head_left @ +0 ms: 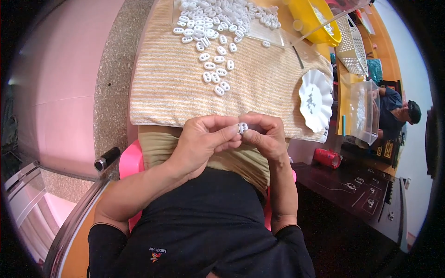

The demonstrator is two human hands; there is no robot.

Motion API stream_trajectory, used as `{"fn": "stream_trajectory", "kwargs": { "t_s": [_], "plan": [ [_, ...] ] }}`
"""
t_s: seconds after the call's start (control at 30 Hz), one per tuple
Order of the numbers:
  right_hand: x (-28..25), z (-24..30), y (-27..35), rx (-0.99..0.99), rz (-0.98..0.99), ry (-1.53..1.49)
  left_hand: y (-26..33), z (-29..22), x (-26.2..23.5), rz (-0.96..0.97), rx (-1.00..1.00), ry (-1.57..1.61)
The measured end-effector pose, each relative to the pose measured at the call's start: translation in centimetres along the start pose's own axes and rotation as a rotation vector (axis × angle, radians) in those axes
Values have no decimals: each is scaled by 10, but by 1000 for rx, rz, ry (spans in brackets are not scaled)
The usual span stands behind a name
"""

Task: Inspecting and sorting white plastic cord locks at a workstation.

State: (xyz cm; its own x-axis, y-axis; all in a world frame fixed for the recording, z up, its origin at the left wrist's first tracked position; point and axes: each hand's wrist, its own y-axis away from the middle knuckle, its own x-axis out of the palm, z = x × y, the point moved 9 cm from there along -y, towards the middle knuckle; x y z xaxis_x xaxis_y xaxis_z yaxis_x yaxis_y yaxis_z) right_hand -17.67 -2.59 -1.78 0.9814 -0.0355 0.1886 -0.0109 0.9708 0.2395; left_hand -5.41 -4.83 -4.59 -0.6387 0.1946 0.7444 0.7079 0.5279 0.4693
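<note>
Left hand (204, 139) and right hand (266, 134) together pinched one small white plastic piece (242, 128) at fingertips, above the lap, near the striped towel (176, 83). Risk: thin grip; piece could slip and drop out of sight.

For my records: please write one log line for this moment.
left hand: holds piece | right hand: holds same piece | pile on towel

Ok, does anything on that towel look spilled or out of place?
Somewhat: small white plastic pieces trail loose from the heap at the far end across the striped towel toward the hands. Nothing looks damaged.
</note>
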Motion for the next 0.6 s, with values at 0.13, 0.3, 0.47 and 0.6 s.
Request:
{"fn": "stream_trajectory", "kwargs": {
  "t_s": [0.13,0.3,0.47,0.6],
  "plan": [
    [-2,-4,-1,-25,34,1,-1,3,0,-9,-20,19],
    [3,-3,-2,-46,49,-87,-1,3,0,-10,-27,16],
    [3,-11,0,51,-1,-148,-2,6,-3,-2,-36,0],
    [4,-6,1,-37,47,-119,-1,5,2,27,-21,11]
  ]
}}
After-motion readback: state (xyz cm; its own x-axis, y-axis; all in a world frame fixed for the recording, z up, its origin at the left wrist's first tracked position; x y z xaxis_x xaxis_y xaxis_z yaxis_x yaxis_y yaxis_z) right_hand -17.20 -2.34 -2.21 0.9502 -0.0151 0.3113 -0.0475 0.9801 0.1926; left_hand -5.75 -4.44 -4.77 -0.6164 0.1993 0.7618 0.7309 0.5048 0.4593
